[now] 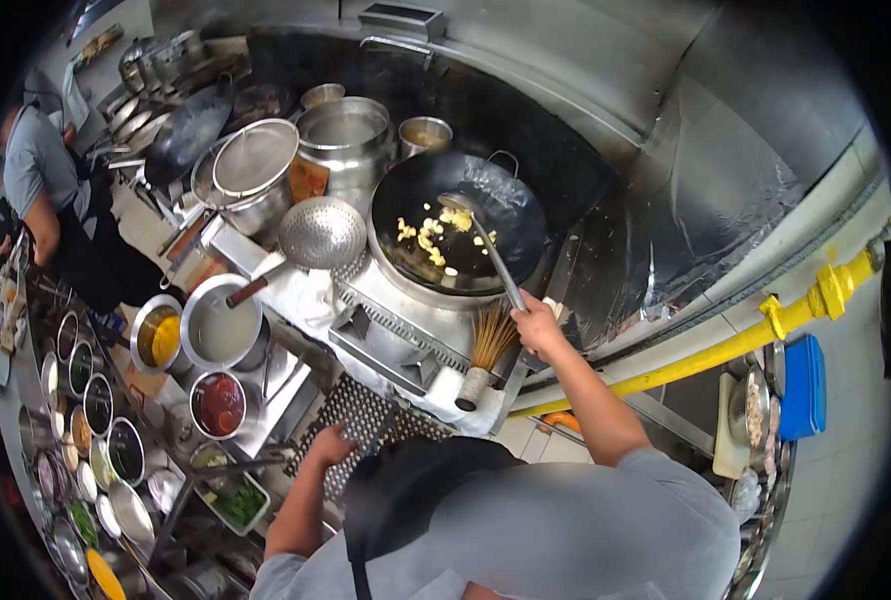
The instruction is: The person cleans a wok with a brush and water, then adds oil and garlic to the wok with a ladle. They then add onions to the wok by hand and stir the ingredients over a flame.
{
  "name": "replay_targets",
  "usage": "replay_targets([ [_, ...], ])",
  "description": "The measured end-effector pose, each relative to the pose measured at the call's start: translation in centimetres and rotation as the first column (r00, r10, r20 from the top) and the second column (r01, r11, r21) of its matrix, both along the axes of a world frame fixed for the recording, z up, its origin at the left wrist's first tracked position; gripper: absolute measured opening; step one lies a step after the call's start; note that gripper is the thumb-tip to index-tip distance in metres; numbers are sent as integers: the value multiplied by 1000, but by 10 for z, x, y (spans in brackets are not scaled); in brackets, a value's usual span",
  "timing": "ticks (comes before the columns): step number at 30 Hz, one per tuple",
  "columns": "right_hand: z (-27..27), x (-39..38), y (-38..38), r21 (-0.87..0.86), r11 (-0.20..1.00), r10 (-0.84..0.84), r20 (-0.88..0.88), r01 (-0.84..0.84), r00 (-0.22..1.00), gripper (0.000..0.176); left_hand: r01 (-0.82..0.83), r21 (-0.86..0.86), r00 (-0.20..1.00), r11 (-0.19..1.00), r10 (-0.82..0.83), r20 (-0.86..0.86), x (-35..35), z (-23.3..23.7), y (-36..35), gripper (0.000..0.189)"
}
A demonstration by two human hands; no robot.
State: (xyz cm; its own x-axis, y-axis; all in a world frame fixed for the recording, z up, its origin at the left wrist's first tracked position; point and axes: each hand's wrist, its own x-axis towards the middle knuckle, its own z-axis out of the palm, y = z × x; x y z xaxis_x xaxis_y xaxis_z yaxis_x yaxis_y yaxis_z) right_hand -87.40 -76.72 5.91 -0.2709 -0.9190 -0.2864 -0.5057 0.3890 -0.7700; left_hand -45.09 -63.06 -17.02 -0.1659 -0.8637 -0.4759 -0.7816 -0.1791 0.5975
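A black wok (510, 215) sits on the burner and holds scattered yellow pieces of food (427, 238). My right hand (538, 326) grips the long handle of a metal ladle (457, 203), whose bowl rests among the food inside the wok. My left hand (331, 444) lies on the perforated metal grate (360, 405) at the stove's front edge and holds nothing. A bamboo wok brush (485, 350) stands just left of my right hand.
A perforated skimmer (322, 232), steel pots (345, 135) and a lidded pot (253, 160) stand left of the wok. Bowls of red sauce (218, 404), yellow liquid (163, 338) and several condiment tins line the left. Another person (35, 170) works at far left. A yellow pipe (765, 330) runs right.
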Motion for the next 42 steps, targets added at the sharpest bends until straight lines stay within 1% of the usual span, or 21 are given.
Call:
replay_targets([
  [1, 2, -3, 12, 35, 999, 21, 31, -22, 999, 47, -143, 164, 985, 976, 157, -74, 1, 34, 5, 72],
  [3, -6, -21, 42, -21, 990, 141, -34, -142, 989, 46, -215, 83, 955, 973, 227, -189, 18, 36, 24, 70],
  [5, -4, -21, 73, -47, 991, 131, 142, -126, 981, 50, -323, 76, 902, 943, 331, -277, 22, 61, 31, 70],
  [6, 29, -4, 85, 156, 987, -24, 332, -30, 943, 51, -359, 177, 856, 916, 399, -329, 21, 81, 29, 71],
  [7, 28, 1, 78, 158, 987, -29, 327, -24, 945, 51, -378, 278, 805, 883, 462, -373, 19, 94, 22, 71],
  [8, 26, 5, 67, 136, 990, 3, 280, -43, 960, 51, -366, 283, 808, 887, 453, -376, 19, 98, 11, 71],
  [10, 21, 6, 33, 107, 993, 26, 207, -49, 978, 52, -180, 27, 943, 983, 180, -281, 18, 105, -19, 69],
  [13, 9, 28, -17, 90, 993, -103, 307, 79, 946, 51, -105, 8, 910, 994, 99, -403, 12, 142, -66, 64],
  [15, -41, 30, -50, -311, 949, 4, -150, -51, 989, 51, -59, -19, 875, 998, 43, -482, 17, 154, -94, 63],
  [17, -68, 40, -64, -191, 980, -70, -22, 65, 997, 51, 18, -31, 872, 999, -31, -489, 24, 160, -116, 62],
  [20, -57, 50, -32, -142, 972, 147, -249, -187, 957, 51, 86, -96, 853, 992, -123, -507, 43, 155, -139, 61],
  [25, 64, 81, 57, 147, 978, 176, -214, -146, 961, 52, 85, -32, 770, 996, -86, -632, 80, 131, -160, 64],
  [28, 112, 98, 104, 232, 972, 106, -267, -43, 958, 51, 136, -27, 817, 990, -128, -562, 100, 132, -170, 64],
  [31, 132, 109, 127, 511, 809, -304, -61, 292, 951, 50, 151, 2, 833, 988, -127, -539, 101, 151, -181, 62],
  [33, 90, 98, 131, 113, 984, 164, -278, -137, 947, 49, 176, -22, 825, 984, -160, -542, 92, 159, -190, 62],
  [35, 28, 88, 102, 75, 993, 112, -372, -90, 922, 47, 186, -116, 814, 976, -219, -538, 76, 169, -196, 59],
  [37, -28, 62, 63, -195, 942, 109, -595, -274, 797, 49, 235, -245, 819, 941, -328, -470, 60, 181, -198, 58],
  [38, -12, 64, 47, -197, 937, 121, -587, -287, 800, 49, 255, -324, 816, 911, -383, -434, 57, 192, -196, 59],
  [39, 17, 75, 33, -85, 996, -56, -173, 42, 983, 51, 248, -325, 826, 912, -375, -421, 59, 198, -192, 59],
  [40, 33, 79, 26, 165, 943, -322, 227, 290, 919, 52, 235, -291, 798, 927, -355, -486, 59, 204, -188, 58],
  [42, 19, 83, 16, 85, 930, -368, 245, 358, 897, 53, 225, -265, 764, 938, -339, -549, 56, 207, -184, 57],
])
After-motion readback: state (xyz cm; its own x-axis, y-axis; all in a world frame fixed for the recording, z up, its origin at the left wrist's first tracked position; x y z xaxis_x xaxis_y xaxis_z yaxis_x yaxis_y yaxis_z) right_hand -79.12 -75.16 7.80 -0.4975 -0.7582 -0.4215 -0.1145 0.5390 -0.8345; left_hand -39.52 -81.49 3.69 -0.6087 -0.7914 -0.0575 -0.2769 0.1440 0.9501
